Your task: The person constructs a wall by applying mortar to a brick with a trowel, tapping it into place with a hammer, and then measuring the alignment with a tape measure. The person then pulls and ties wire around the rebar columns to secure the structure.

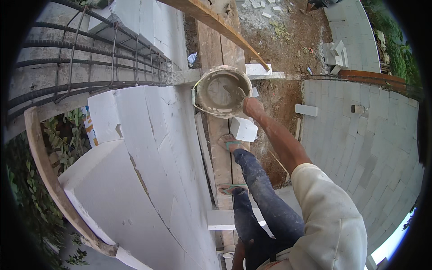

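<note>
My right hand (253,107) is closed at the right rim of a round bucket (198,96), gripping a mortar-smeared trowel (236,91) whose blade reaches inside. Grey residue coats the bucket's inner wall. Its base stands on or over the wooden planks; the contact is hidden. Just below the bucket sits a white block (245,129). Down by my dark trousers, part of my left hand or forearm (239,255) shows, with its fingers out of sight. To the left rises a wall of white blocks (175,148) with mortar joints.
My sandalled feet stand on narrow wooden planks (222,155). A slanting timber (220,24) crosses above them. Steel reinforcing bars (72,45) jut out at upper left, above a curved wooden piece (42,153). Bare soil (288,49) and another block wall (351,139) lie rightward.
</note>
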`<action>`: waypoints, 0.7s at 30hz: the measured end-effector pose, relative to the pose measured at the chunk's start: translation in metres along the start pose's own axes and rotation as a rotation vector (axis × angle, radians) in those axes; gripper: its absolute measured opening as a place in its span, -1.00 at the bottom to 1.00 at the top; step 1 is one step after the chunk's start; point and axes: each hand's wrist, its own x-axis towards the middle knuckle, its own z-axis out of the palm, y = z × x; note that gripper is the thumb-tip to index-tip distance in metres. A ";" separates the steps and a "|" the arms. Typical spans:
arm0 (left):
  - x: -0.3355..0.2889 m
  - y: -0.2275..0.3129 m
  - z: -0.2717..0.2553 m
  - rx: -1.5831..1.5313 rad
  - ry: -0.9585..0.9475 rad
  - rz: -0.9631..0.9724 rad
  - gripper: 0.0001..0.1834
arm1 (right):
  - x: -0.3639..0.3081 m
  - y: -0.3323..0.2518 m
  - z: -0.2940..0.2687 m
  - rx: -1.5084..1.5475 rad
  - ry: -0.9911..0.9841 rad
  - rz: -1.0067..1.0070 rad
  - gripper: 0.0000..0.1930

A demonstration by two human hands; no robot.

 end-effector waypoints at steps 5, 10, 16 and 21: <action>-0.009 0.046 0.009 -0.110 -0.001 -0.291 -0.25 | 0.091 -0.040 0.048 -0.241 0.140 -0.073 -0.72; 0.007 0.065 0.017 -0.154 -0.039 -0.333 -0.25 | 0.127 -0.029 0.092 -0.238 0.134 -0.086 -0.73; 0.011 0.071 0.015 -0.196 -0.008 -0.344 -0.25 | 0.085 -0.057 0.068 -0.305 -0.196 -0.317 -0.75; 0.009 0.071 0.021 -0.205 -0.003 -0.294 -0.24 | 0.073 -0.015 0.028 -0.185 -0.317 -0.329 -0.70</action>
